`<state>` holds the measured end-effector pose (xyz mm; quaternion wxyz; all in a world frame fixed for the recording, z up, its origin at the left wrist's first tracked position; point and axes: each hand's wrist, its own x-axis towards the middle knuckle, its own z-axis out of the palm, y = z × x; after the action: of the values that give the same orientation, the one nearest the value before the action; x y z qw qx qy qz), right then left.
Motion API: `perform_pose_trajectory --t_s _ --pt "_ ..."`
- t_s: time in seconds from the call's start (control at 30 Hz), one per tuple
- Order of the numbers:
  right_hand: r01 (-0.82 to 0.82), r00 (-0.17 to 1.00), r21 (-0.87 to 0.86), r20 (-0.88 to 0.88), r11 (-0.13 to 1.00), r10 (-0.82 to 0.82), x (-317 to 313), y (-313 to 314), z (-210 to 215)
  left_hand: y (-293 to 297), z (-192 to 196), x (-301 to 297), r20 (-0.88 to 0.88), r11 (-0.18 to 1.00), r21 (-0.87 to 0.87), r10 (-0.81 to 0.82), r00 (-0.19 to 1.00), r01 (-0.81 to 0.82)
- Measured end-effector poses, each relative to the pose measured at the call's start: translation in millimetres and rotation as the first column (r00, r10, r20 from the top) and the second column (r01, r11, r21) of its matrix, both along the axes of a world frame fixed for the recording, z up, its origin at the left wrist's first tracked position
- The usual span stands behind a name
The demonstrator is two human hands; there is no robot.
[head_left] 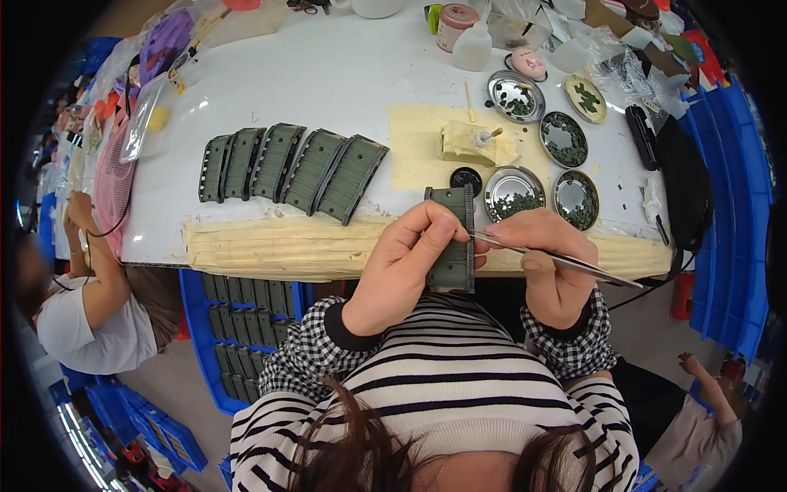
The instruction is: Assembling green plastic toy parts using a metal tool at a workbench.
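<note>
Upright over the table's near edge is a dark green ribbed curved panel [451,262], its edge lined with small teeth. My left hand [398,266] is closed on the panel's left side, thumb and forefinger meeting near its middle. Long metal tweezers [586,266] lie in my right hand [557,254], their tips touching or very near the panel's right edge. Whether the tips grip anything is too small to tell. Just beyond, small green pieces fill a round metal dish [487,197]. Similar green panels [316,168] lie in a slanted row at the left.
More metal dishes [542,94] with green bits stand at the right, near a tape-wrapped block [459,145] and a small black cup [466,177]. Padding [287,250] covers the table's front edge. A blue crate [201,344] of panels sits below left. Other people sit at both sides.
</note>
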<state>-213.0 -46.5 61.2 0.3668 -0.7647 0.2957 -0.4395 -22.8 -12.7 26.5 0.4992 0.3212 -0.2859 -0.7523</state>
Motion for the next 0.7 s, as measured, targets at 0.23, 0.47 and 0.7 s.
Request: perform_pose_trajectory --t_s 0.23,0.47,0.7 --pt "0.013 1.000 -0.006 0.009 1.000 -0.013 9.5 2.5 -6.5 -0.4 -5.2 3.8 -0.122 0.998 -0.021 -0.055 0.991 0.052" --pt "0.018 1.000 -0.022 -0.017 1.000 -0.018 8.7 2.4 -5.5 1.3 -1.3 1.8 -0.178 0.999 0.020 -0.033 0.983 0.037" --pt "0.015 1.000 0.029 -0.018 0.999 -0.015 9.2 3.8 -5.9 1.7 -2.1 0.5 -0.173 0.999 0.030 -0.018 0.985 0.023"
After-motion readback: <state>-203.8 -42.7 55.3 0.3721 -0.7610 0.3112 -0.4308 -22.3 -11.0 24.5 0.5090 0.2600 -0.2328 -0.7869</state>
